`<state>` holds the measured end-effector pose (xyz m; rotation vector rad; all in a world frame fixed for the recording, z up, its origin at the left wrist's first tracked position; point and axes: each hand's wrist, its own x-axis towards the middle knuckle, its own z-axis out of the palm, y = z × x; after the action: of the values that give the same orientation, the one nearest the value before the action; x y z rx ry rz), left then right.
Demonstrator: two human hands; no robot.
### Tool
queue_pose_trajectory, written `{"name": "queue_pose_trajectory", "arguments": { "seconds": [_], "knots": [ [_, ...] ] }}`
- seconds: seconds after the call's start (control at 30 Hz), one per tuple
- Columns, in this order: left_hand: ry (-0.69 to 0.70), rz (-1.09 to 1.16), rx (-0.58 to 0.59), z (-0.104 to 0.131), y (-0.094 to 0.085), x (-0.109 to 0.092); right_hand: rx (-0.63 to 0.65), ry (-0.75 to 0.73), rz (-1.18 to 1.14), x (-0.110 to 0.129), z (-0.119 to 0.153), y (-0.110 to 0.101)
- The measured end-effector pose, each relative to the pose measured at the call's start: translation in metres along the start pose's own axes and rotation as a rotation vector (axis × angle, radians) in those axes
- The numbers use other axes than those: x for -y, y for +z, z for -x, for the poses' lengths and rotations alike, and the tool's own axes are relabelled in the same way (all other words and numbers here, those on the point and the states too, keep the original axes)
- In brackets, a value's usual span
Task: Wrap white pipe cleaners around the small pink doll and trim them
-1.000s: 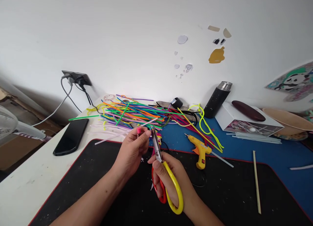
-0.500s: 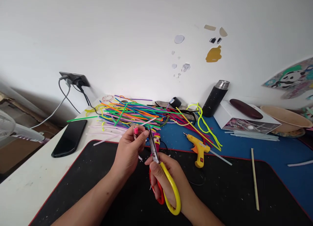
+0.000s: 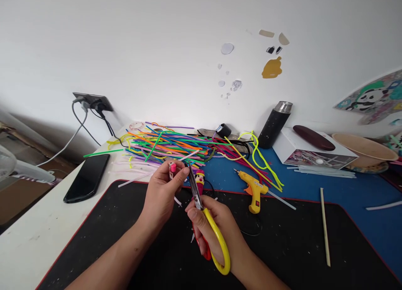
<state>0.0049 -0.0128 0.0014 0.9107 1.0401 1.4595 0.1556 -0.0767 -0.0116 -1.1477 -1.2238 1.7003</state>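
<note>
Scissors [image 3: 220, 242] with one yellow and one red handle are gripped in my right hand [image 3: 230, 225]. Their blades point up and away, nearly closed, with the tips beside my left thumb. My left hand [image 3: 161, 193] is closed in a pinch around a small piece with a pink end [image 3: 173, 168]; the rest of it is hidden by my fingers. Whether the blades touch that piece I cannot tell. Just behind the blades is a small figure [image 3: 199, 178] with a pale face and a magenta body, partly covered by the scissors and my right hand.
Colourful pipe cleaners [image 3: 169, 145] lie heaped along the wall. A yellow glue gun [image 3: 256, 196] rests at the back edge of the black mat [image 3: 282, 248], with a thin stick [image 3: 325, 227] farther right. A phone [image 3: 87, 178] is at left; a black flask [image 3: 274, 127] leans on the wall.
The scissor blades have closed slightly and their tips have moved a little left, against my left fingertips. Both hands keep their grips. The whole view has shifted slightly.
</note>
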Motion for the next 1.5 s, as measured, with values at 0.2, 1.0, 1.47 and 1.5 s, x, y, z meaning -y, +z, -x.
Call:
{"name": "queue_pose_trajectory", "arguments": {
  "seconds": [0.2, 1.0, 1.47, 1.5],
  "knots": [
    [0.003, 0.001, -0.004, 0.001, 0.000, 0.000, -0.005, 0.040, 0.038, 0.005, 0.000, -0.001],
    [-0.019, 0.041, 0.014, 0.002, 0.000, -0.001, -0.032, 0.015, 0.091, 0.008, 0.002, -0.002],
    [0.024, 0.079, 0.009, -0.004, -0.007, -0.009, -0.103, -0.097, 0.383, 0.007, -0.001, -0.010],
    [0.029, 0.074, 0.008, -0.005, -0.007, -0.009, -0.106, -0.096, 0.402, 0.007, -0.001, -0.010]
  ]
}}
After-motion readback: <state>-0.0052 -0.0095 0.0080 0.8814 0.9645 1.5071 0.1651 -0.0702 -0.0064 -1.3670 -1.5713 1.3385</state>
